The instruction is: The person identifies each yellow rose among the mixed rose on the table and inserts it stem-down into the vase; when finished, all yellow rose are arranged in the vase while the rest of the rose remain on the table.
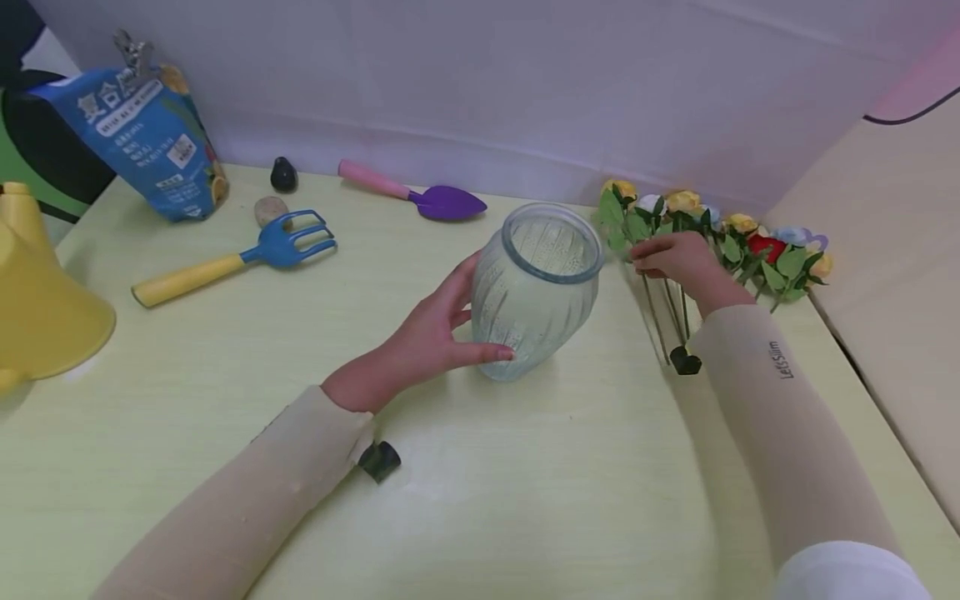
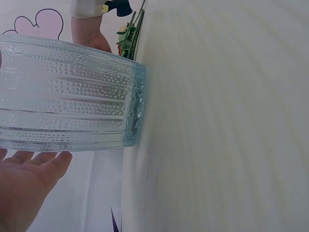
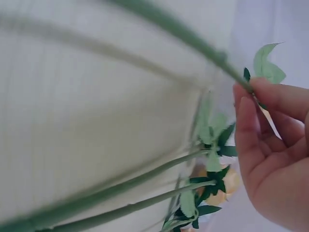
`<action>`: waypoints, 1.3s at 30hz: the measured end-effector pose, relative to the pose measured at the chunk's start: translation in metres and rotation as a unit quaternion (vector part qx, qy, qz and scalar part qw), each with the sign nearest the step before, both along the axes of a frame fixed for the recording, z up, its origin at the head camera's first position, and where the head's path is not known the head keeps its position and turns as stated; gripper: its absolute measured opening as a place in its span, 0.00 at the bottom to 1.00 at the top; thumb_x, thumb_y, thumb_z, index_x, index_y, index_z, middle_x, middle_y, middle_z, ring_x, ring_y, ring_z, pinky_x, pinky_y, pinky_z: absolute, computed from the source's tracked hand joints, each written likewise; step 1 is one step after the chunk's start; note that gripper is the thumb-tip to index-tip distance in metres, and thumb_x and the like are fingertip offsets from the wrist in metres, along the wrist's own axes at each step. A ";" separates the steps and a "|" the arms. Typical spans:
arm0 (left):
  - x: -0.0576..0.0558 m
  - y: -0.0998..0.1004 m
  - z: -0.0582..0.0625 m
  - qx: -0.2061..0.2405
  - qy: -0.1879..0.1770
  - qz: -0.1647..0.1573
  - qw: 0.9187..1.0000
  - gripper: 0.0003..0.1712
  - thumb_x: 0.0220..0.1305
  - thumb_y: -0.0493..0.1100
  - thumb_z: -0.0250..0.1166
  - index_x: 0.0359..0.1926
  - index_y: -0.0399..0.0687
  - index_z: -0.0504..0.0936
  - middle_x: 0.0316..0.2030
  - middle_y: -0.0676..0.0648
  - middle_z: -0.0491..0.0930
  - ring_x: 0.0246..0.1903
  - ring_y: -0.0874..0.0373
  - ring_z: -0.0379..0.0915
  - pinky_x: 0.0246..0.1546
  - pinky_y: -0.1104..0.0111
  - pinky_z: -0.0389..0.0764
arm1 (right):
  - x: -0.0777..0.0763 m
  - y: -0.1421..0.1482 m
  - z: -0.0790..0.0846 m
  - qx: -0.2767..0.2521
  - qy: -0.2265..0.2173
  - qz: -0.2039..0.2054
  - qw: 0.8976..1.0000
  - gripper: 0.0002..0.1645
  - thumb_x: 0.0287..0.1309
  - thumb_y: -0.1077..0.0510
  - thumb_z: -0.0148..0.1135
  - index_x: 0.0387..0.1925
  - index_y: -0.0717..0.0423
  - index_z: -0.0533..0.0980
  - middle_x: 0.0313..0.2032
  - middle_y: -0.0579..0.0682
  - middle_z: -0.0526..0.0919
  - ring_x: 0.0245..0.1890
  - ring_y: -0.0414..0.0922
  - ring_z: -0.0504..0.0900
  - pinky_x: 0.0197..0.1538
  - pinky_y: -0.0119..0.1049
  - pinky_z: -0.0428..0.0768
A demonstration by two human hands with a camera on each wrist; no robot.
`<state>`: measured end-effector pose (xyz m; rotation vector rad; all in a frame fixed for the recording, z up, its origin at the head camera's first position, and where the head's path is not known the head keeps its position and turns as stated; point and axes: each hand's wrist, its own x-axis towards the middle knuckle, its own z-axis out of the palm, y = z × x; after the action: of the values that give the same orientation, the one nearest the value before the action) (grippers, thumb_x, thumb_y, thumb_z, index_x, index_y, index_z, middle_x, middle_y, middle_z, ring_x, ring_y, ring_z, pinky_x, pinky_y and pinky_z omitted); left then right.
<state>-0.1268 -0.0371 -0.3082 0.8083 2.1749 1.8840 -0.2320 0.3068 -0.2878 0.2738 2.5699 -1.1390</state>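
Observation:
A clear ribbed glass vase [image 1: 532, 308] is in the middle of the head view, its mouth upward. My left hand [image 1: 427, 333] grips it from the left, thumb across the near side and the other fingers partly hidden behind. Whether its base touches the table I cannot tell. Over the artificial flowers at the right, my right hand [image 1: 686, 262] pinches a green flower stem [image 3: 193, 43] between thumb and fingers, just below a leaf [image 3: 268, 65]. Which bloom belongs to this stem is unclear. More stems [image 3: 130, 208] lie beneath it.
Other yellow, blue and red flowers [image 1: 767, 247] lie along the table's back right. Behind the vase are a purple trowel [image 1: 450, 203], a blue hand fork [image 1: 281, 246], a dark stone [image 1: 283, 175] and a blue pouch [image 1: 146, 142]. A yellow watering can [image 1: 45, 300] stands far left.

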 end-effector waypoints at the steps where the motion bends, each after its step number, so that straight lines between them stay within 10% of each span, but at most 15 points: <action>1: 0.000 0.000 0.000 0.000 0.001 -0.001 1.000 0.59 0.43 0.36 0.75 0.71 0.63 0.49 0.65 0.56 0.58 0.64 0.61 0.55 0.57 0.64 0.68 | 0.001 0.001 0.003 -0.012 0.004 -0.008 1.000 0.25 0.61 0.53 0.58 0.58 0.59 0.70 0.54 0.53 0.75 0.47 0.43 0.76 0.59 0.45 0.68; 16: 0.000 0.002 0.000 0.006 0.000 -0.004 1.000 0.59 0.43 0.36 0.76 0.71 0.61 0.49 0.65 0.54 0.58 0.64 0.59 0.56 0.57 0.64 0.68 | 0.021 -0.034 0.072 -0.176 0.071 -0.032 0.981 0.24 0.52 0.51 0.66 0.51 0.53 0.77 0.50 0.47 0.75 0.41 0.41 0.79 0.46 0.27 0.76; 24: 0.000 0.000 0.001 0.005 -0.001 -0.001 1.000 0.58 0.43 0.36 0.75 0.71 0.60 0.49 0.65 0.54 0.59 0.63 0.60 0.57 0.57 0.66 0.68 | 0.023 -0.083 0.124 -0.364 0.130 -0.016 0.922 0.22 0.47 0.61 0.69 0.47 0.60 0.79 0.51 0.54 0.76 0.27 0.46 0.78 0.31 0.27 0.78; 34: 0.001 -0.001 0.003 0.002 -0.010 0.003 1.000 0.58 0.43 0.36 0.75 0.71 0.60 0.50 0.65 0.53 0.59 0.63 0.59 0.57 0.57 0.65 0.67 | 0.033 -0.144 0.158 -0.374 0.251 0.038 0.892 0.14 0.52 0.64 0.65 0.43 0.62 0.80 0.44 0.56 0.78 0.27 0.50 0.77 0.39 0.34 0.77; 39: 0.001 0.000 0.003 0.007 -0.013 -0.001 1.000 0.59 0.43 0.35 0.75 0.71 0.59 0.49 0.65 0.53 0.59 0.63 0.60 0.56 0.58 0.66 0.67 | 0.045 -0.157 0.155 -0.298 0.318 0.056 0.898 0.12 0.52 0.63 0.65 0.41 0.59 0.82 0.39 0.54 0.78 0.25 0.50 0.79 0.38 0.35 0.76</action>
<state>-0.1258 -0.0370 -0.3056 0.7837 2.1480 1.9006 -0.1874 0.1500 -0.1323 -0.4626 2.4858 -2.1625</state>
